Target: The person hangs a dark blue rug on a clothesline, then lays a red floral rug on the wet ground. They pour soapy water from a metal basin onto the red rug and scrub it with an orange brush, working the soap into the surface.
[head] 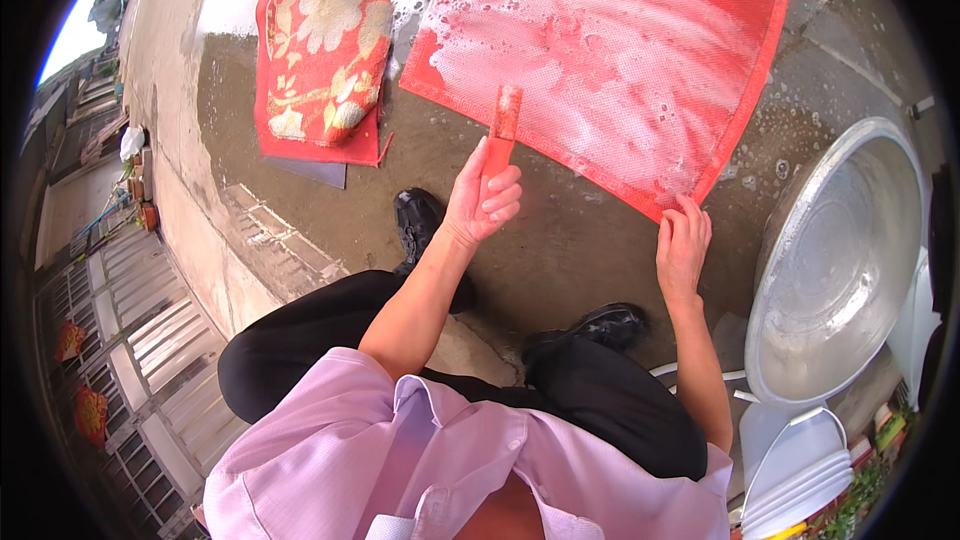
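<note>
A red mat with a patterned border lies spread on the wet floor, its surface streaked with white suds. My left hand grips the handle of a red brush, whose far end overlaps the mat's near edge in this view; whether it touches the mat I cannot tell. At the mat's near right corner is my right hand, its fingers on the red border. The fingers look closed around that corner, though the underside of the grip is hidden.
A red floral mat lies to the left on another red sheet. On the right, a large metal basin stands tilted above a white bucket. Soapy water wets the concrete. My black shoes are close to the mats.
</note>
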Demonstrator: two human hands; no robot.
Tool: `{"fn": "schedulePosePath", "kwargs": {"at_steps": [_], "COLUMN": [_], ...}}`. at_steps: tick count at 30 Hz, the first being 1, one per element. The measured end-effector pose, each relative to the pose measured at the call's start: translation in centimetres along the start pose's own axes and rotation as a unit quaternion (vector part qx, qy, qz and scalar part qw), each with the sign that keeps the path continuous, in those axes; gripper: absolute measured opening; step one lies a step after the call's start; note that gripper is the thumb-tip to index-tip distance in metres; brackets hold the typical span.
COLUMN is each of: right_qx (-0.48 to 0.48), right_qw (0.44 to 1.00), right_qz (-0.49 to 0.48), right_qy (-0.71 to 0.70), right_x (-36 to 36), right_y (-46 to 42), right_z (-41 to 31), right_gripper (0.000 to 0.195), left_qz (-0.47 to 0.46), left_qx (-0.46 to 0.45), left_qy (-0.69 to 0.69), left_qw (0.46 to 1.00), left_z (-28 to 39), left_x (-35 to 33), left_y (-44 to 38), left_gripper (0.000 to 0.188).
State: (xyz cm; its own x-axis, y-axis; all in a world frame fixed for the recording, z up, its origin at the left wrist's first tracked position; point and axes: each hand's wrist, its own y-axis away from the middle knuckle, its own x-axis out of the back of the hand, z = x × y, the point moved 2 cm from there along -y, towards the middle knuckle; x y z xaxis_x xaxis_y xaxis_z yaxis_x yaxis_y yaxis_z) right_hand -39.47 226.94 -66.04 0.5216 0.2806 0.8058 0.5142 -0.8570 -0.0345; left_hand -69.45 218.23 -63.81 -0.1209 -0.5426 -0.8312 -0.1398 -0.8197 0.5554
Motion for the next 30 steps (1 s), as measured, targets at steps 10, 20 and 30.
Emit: {"fn": "schedulePosePath", "kwargs": {"at_steps": [10, 20, 30], "right_qx": [-0.173, -0.318, -0.071], "right_qw": [0.781, 0.761, 0.988], "right_qz": [-0.161, -0.067, -0.077], "right_qy": [-0.578, -0.561, 0.117], "right_x": [0.9, -2.0, -0.5], "right_y": [-3.8, -3.2, 0.8], "right_z": [-8.9, -4.7, 3.8], "right_gripper": [0.034, 0.031, 0.051], "left_qz": [-0.091, 0.093, 0.485], "left_qx": [0.132, 0.087, -0.299], "left_qy": [-0.037, -0.399, -0.726], "left_qw": [0.986, 0.908, 0.386], "left_z": [-5.1, -6.8, 5.8], "left_x": [-6.9, -5.9, 4.9], "left_y": [-2.3, -4.3, -4.8], "left_gripper": [0.045, 0.049, 0.048]}}
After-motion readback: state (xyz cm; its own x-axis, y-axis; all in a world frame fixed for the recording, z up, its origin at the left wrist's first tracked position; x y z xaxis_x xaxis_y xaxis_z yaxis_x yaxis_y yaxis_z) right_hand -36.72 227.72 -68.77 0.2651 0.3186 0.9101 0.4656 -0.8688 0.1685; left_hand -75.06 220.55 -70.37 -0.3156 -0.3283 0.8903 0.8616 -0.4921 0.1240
